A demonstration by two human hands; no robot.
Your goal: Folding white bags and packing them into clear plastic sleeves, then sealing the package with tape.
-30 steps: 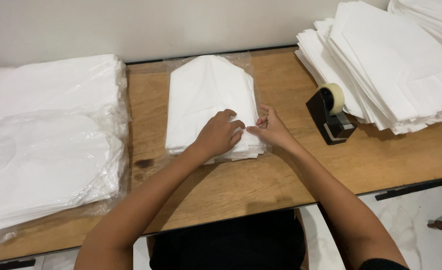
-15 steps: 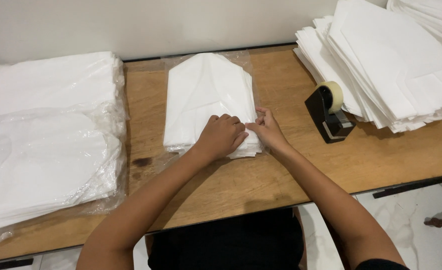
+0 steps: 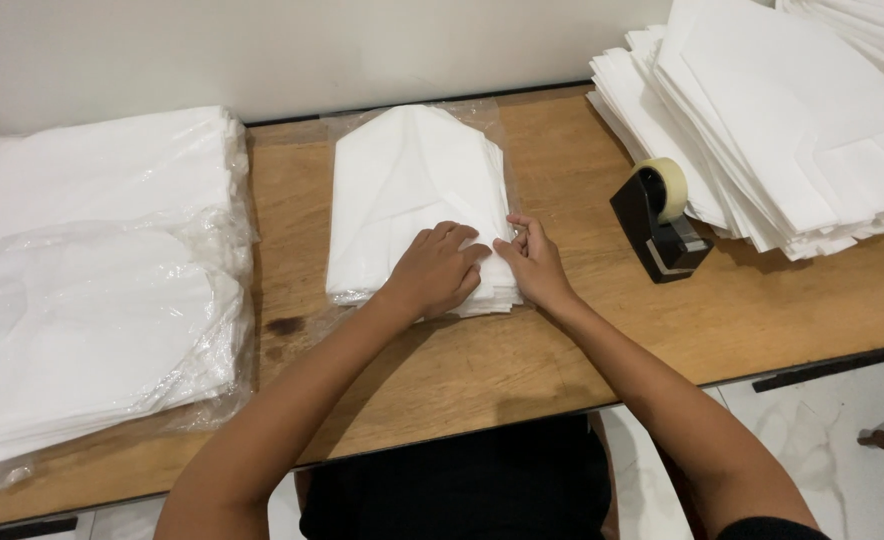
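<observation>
A folded white garment stack inside a clear plastic bag lies in the middle of the wooden table. My left hand presses flat on the stack's near right corner. My right hand sits beside it at the stack's right edge, with fingertips pinched on the clear plastic there. Both hands touch each other at the fingertips.
A pile of bagged white garments fills the table's left side. A black tape dispenser with a tape roll stands to the right. Behind it a tall heap of folded white sheets covers the right corner. A wall runs along the back.
Both hands stay at the stack's near right corner with only small shifts; the right hand's fingers have closed on the plastic edge.
</observation>
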